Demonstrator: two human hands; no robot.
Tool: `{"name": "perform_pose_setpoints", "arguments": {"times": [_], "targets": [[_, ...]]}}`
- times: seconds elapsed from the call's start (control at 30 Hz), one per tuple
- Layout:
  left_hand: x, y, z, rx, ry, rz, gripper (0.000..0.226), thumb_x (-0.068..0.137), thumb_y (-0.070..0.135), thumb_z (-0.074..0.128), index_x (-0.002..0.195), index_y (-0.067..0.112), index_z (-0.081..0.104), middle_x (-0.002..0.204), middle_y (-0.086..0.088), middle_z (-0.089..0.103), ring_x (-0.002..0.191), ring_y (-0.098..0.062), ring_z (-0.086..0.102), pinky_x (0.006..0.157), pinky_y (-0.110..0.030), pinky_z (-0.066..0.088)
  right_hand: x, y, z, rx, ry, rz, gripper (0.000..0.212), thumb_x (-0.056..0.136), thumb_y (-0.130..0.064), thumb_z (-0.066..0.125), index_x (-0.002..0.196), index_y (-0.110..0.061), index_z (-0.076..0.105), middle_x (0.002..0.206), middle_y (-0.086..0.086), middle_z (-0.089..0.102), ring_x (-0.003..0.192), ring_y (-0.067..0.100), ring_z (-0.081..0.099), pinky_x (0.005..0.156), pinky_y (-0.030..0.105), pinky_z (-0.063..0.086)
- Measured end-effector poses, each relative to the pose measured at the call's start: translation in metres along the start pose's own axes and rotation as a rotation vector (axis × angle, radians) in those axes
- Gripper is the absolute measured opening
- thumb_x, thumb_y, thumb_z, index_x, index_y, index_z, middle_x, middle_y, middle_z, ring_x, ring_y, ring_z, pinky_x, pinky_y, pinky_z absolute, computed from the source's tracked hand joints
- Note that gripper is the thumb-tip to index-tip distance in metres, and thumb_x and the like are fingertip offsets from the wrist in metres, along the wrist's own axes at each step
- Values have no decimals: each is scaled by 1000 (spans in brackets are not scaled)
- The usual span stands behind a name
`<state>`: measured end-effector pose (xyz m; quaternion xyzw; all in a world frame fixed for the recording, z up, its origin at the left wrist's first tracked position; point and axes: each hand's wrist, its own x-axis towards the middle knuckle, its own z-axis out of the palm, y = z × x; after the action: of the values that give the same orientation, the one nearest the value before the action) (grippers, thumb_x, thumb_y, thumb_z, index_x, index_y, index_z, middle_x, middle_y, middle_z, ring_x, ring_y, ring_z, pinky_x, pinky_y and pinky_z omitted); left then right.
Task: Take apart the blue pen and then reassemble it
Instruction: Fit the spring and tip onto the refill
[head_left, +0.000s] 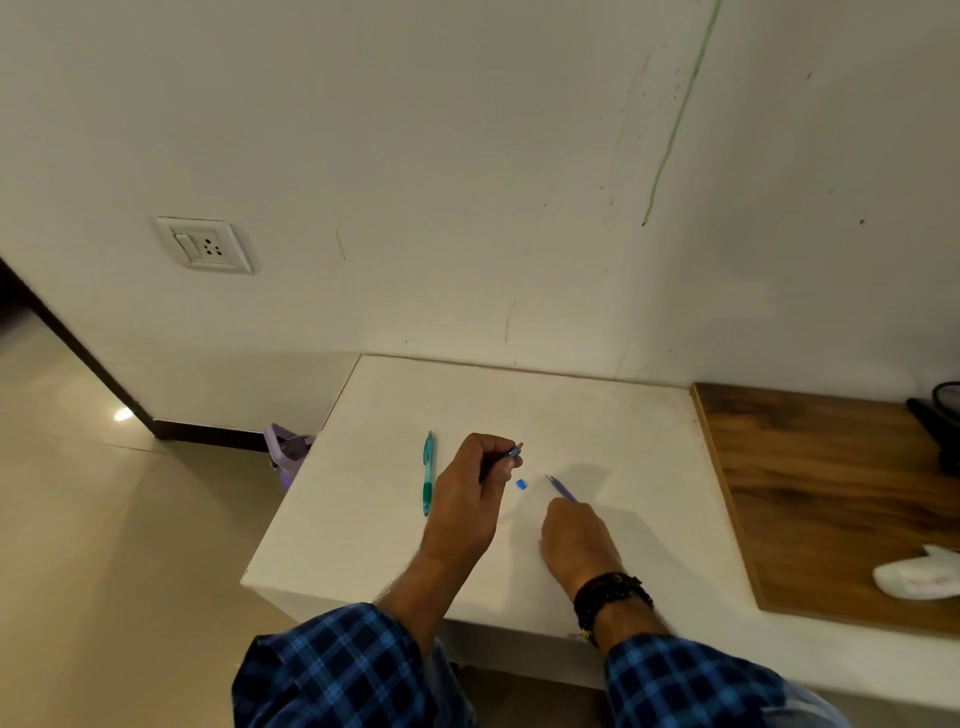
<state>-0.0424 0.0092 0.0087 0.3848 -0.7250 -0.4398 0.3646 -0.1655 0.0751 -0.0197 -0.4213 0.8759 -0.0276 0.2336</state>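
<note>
My left hand is closed around the blue pen's barrel, whose open end pokes out past my fingers, up and to the right. My right hand pinches the thin blue refill, its tip pointing up-left just above the table. A small blue pen piece lies on the white table between the two hands. The two hands are apart; barrel and refill do not touch.
A teal-green pen lies left of my left hand. A wooden board adjoins the table on the right, with a white object and a dark object. A purple item sits on the floor at left.
</note>
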Motion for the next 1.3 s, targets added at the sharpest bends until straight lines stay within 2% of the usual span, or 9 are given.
{"name": "perform_pose_setpoints", "arguments": {"times": [0.13,0.23,0.3,0.4,0.5,0.63,0.8,1.07,1.3], "targets": [[3,-2,0,-17,7,12,10,98,23,57,107,27,57,97,20,67,96,4,66,78,-12,54,2,5,-28,437,176,-92,12,101,-17,52,97,-16,63,102,4,69,94,19,68,88,31,56],[4,-2,2,-30,-5,-4,11,97,23,58,107,28,57,98,18,68,95,2,66,79,-11,53,-7,0,-56,867,263,-178,11,103,-13,51,101,-16,62,101,-1,68,88,11,73,80,26,60],[4,-1,4,-23,-11,-16,11,97,23,57,107,29,57,98,18,67,94,2,66,79,-9,51,-14,-4,-65,992,273,-237,15,104,-12,49,105,-16,64,97,-1,70,82,11,75,76,24,61],[4,-1,3,-23,-18,-20,11,98,25,57,108,29,55,101,14,68,95,-2,67,80,-9,51,-18,-9,-67,986,303,-286,18,103,-15,54,105,-20,71,88,-4,75,79,7,75,74,21,60],[3,0,3,-28,-28,-27,11,98,25,56,107,32,54,101,15,68,96,-3,67,78,-7,50,-18,-11,-66,1013,245,-284,22,103,-18,54,109,-24,75,93,-7,77,87,1,74,77,20,58],[4,1,3,-33,-29,-26,11,98,25,56,107,31,54,100,16,68,95,-2,67,78,-8,50,-20,-12,-65,926,269,-338,23,102,-15,56,112,-25,74,103,-10,75,94,1,73,84,19,58],[3,3,2,-35,-37,-21,11,98,26,56,106,32,53,98,17,67,93,0,66,77,-4,48,-20,-11,-68,849,285,-380,16,98,-13,62,95,-28,69,93,-11,75,90,2,73,79,16,57],[4,3,2,-16,-47,-28,11,98,27,56,107,34,53,97,22,66,95,0,66,78,-3,47,-19,-8,-69,801,277,-424,16,100,-14,59,100,-28,67,96,-13,74,92,-3,71,77,11,55],[3,3,2,24,-61,-3,13,100,25,54,109,35,53,97,26,63,93,2,64,78,-2,46,-18,-10,-66,961,263,-386,16,103,-10,53,102,-19,66,98,-3,74,91,10,76,87,33,62]]}}
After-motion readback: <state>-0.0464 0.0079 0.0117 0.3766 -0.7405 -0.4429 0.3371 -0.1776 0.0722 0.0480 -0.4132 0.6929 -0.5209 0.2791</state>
